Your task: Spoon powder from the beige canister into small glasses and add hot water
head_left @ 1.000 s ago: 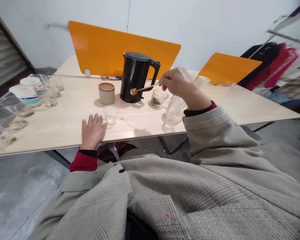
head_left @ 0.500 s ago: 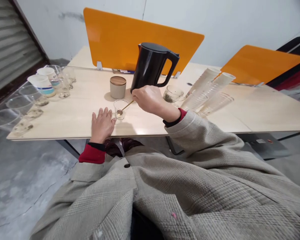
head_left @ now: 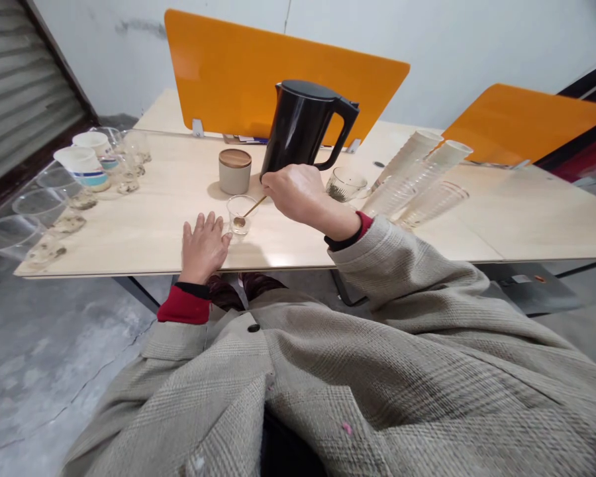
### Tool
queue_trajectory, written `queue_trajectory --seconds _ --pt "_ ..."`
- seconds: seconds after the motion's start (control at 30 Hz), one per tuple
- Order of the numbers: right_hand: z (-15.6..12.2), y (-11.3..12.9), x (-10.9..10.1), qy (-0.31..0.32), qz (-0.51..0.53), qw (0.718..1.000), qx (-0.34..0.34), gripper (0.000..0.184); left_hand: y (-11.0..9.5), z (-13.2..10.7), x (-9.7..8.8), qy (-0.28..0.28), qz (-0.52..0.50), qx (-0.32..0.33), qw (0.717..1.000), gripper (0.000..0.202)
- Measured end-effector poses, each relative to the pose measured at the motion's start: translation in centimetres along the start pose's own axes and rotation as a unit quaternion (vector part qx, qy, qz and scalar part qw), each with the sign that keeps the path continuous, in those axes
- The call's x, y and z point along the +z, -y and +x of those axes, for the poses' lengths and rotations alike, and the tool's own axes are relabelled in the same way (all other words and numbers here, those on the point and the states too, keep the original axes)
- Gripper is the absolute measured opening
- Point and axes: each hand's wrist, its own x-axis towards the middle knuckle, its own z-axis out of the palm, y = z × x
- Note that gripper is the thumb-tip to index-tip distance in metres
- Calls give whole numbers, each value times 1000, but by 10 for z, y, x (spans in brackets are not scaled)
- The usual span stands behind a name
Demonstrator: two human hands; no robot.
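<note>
My right hand (head_left: 298, 192) is closed on the handle of a thin gold-coloured spoon (head_left: 251, 209). The spoon slants down to the left, its bowl inside a small clear plastic cup (head_left: 239, 202) on the table. Just left of that cup my left hand (head_left: 205, 245) lies flat on the tabletop, fingers spread, holding nothing. Behind the cup stands a grey canister (head_left: 235, 177) with a wooden lid. A black electric kettle (head_left: 298, 126) stands upright behind my right hand, which covers part of its base.
Clear and paper cups (head_left: 84, 169) stand along the left of the table (head_left: 144, 232), several with dark bits at the bottom. Right of my right hand are a glass cup (head_left: 346, 184) with dark green contents and leaning cup stacks (head_left: 407, 172). Orange dividers (head_left: 278, 66) stand behind.
The view has shifted very slightly. Both hands and the spoon stay almost where they were, with the spoon still inside the cup.
</note>
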Motion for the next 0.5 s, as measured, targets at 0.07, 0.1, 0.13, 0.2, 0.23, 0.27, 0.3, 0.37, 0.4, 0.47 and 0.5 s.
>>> queue_trajectory --seconds 0.07,0.1,0.13,0.2,0.23,0.27,0.3,0.37,0.4,0.47,0.5 --pt "0 -1 0 -1 2 1000 11 35 0 1 1 3 -1 -3 1000 66" --pt "0 -2 -1 -3 4 1000 19 35 1 1 1 2 -1 -3 1000 66" --pt "-1 -3 -3 -9 9 1000 28 34 1 1 1 1 -2 -3 1000 66" --pt "-4 -8 -9 -29 25 998 51 34 1 2 2 1 -4 -3 1000 66" --pt "-7 -12 -13 -40 34 996 65 35 1 2 2 0 -5 -3 1000 66" --pt "-11 -16 -17 -51 43 995 79 35 1 2 2 0 -6 -3 1000 66" --pt "-15 -20 -22 -61 52 993 91 35 1 2 2 0 -7 -3 1000 66" --pt "-24 -31 -31 -80 65 988 113 35 1 2 2 0 -7 -2 1000 66" --pt "-28 -37 -35 -92 68 985 127 35 1 1 2 -1 -6 -2 1000 66" --pt "-35 -50 -39 -116 63 977 168 35 0 1 1 -2 -6 -1 1000 67" --pt "-38 -58 -40 -125 53 971 198 35 0 1 1 -2 -5 -2 1000 67"
